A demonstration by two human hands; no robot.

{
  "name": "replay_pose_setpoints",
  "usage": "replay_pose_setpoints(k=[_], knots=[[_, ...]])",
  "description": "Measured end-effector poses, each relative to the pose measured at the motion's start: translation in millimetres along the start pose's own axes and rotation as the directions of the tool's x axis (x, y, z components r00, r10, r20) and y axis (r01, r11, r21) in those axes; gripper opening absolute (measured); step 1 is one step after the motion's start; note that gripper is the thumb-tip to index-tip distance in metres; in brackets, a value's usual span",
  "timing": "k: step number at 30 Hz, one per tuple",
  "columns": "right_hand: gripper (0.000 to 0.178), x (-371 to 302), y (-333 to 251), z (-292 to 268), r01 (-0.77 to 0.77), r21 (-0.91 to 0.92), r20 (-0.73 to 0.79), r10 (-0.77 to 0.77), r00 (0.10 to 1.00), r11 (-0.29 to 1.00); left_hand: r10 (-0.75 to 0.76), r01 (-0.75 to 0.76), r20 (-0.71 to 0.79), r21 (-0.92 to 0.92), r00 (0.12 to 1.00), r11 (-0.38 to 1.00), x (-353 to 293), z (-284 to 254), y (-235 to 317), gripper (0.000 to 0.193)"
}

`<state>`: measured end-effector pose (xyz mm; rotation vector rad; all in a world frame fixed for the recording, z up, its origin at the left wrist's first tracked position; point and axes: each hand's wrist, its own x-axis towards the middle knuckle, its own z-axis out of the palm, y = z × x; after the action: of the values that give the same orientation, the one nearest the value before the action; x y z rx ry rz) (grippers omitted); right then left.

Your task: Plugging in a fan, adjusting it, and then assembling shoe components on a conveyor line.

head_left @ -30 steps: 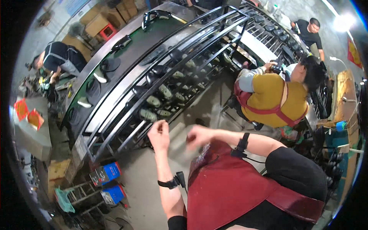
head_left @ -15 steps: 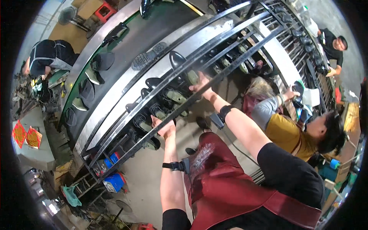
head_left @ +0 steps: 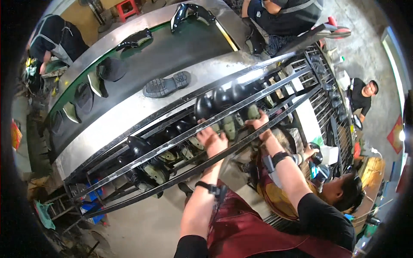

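My left hand (head_left: 211, 139) reaches between the rails of a black metal rack (head_left: 159, 160). Its fingers and thumb curve round the pale olive heel end of a glossy black shoe (head_left: 204, 106). Farther right, my right hand (head_left: 259, 123) has its fingers on the olive-topped end of another black shoe (head_left: 253, 112); the rail partly hides this grip. Between the hands, several more black shoes (head_left: 221, 98) stand in the row, olive forms showing at their openings. Left of my left hand, a shiny black shoe (head_left: 138, 146) and others lean in the rack.
Beyond the rack runs a dark conveyor belt (head_left: 172, 53) with a metal edge, where a sole (head_left: 167, 85) and several shoe parts lie. A co-worker in yellow (head_left: 279, 189) is close on my right. Other people work at the far side. A red stool (head_left: 127, 9) stands behind the belt.
My view has turned, so the rack sits differently. My left hand has moved right along the row, nearer my right hand, which has also shifted right. A seated person now shows at the far side.
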<state>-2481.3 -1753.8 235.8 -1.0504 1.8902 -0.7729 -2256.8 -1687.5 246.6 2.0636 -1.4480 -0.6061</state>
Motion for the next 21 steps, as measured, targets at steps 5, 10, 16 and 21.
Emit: replay_pose_setpoints(k=[5,10,16,21], knots=[[0.061,56.7,-30.8,-52.5,-0.074,-0.077,0.022,0.076,0.997,0.994,0.054,-0.033,0.113,-0.173,0.992,0.984,23.4,52.9,61.2,0.107],[0.034,127.6,28.7,-68.3,0.016,-0.079,0.023,-0.015,1.0,0.997,0.285,-0.211,0.177,-0.349,0.942,0.913,13.2,73.0,48.4,0.099],[0.047,137.0,91.9,-122.8,0.056,-0.018,-0.547,-0.057,0.835,0.998,0.431,-0.401,0.162,-0.191,0.888,0.896,-65.2,-48.3,-10.0,0.05],[0.024,-52.2,79.9,8.6,0.368,0.275,-0.562,-0.163,0.811,0.888,0.14,-0.151,0.057,0.298,0.988,0.943,-146.6,-167.1,-134.4,0.038]])
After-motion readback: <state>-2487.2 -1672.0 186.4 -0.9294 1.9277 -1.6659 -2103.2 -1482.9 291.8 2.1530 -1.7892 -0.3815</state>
